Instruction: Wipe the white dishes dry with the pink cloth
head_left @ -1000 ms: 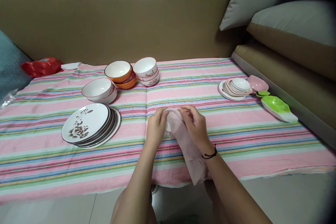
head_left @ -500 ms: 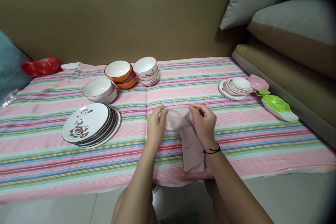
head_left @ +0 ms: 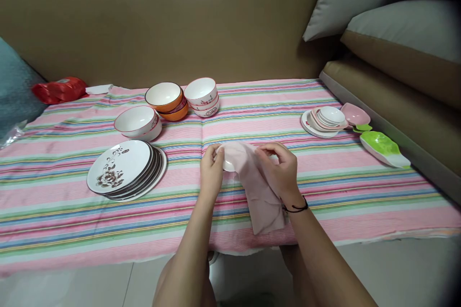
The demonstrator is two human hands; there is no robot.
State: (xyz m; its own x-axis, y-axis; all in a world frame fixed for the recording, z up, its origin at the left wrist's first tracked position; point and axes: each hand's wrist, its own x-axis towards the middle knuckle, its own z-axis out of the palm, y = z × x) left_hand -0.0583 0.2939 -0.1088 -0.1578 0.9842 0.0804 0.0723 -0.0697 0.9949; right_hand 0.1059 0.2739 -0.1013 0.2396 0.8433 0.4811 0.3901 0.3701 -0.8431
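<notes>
My left hand (head_left: 212, 168) grips the left edge of a small white dish (head_left: 228, 166), thumb on top. A pale pink cloth (head_left: 257, 196) drapes over most of the dish, so whether it is a plate or a bowl is hard to tell. Closed on the upper right part of that cloth is my right hand (head_left: 281, 170), with a black cord on its wrist. The loose end of the cloth hangs down toward the front edge of the striped sheet (head_left: 180, 230).
Left stand a stack of flowered plates (head_left: 120, 168), white bowls (head_left: 135, 122), orange-rimmed bowls (head_left: 164, 96) and more white bowls (head_left: 201, 93). Small stacked dishes (head_left: 329, 117), a pink dish (head_left: 356, 115) and a green leaf-shaped dish (head_left: 383, 147) lie right, by the cushions (head_left: 406, 29).
The cloth has slid over the dish and now lies across its upper rim. My right hand has loosened from the dish's right side and draws the cloth. My left hand keeps its hold.
</notes>
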